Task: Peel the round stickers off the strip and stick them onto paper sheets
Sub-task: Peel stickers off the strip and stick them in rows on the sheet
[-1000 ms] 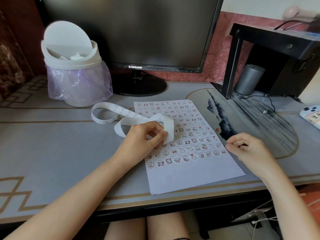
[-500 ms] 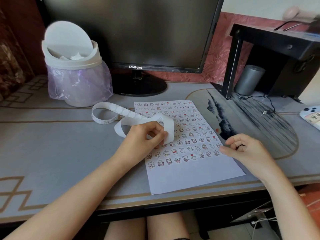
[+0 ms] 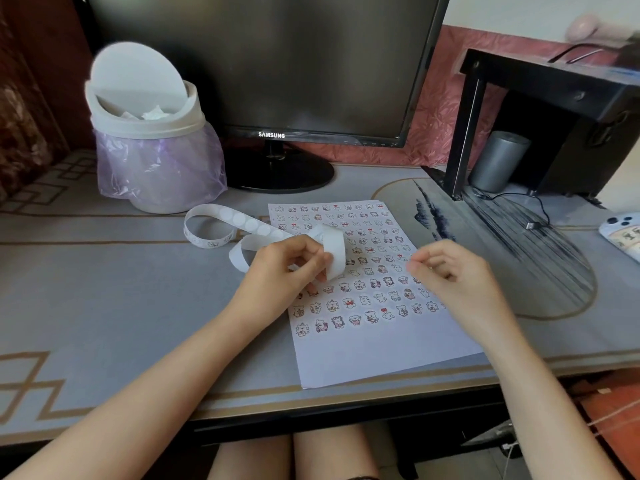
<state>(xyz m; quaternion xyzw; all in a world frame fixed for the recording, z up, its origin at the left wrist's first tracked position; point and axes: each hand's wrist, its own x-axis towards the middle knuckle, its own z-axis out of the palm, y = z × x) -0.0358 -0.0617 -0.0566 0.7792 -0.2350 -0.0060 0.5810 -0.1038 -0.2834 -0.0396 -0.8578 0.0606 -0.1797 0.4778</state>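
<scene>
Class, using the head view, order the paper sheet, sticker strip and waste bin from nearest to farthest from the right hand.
1. Paper sheet: partly beneath the right hand.
2. Sticker strip: just left, held in the left hand.
3. Waste bin: far back left.

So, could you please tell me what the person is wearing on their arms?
Nothing that shows: the left arm and right arm are bare to the frame's edge, with no sleeves, gloves, watch or bracelet, and no rings visible on the fingers.
</scene>
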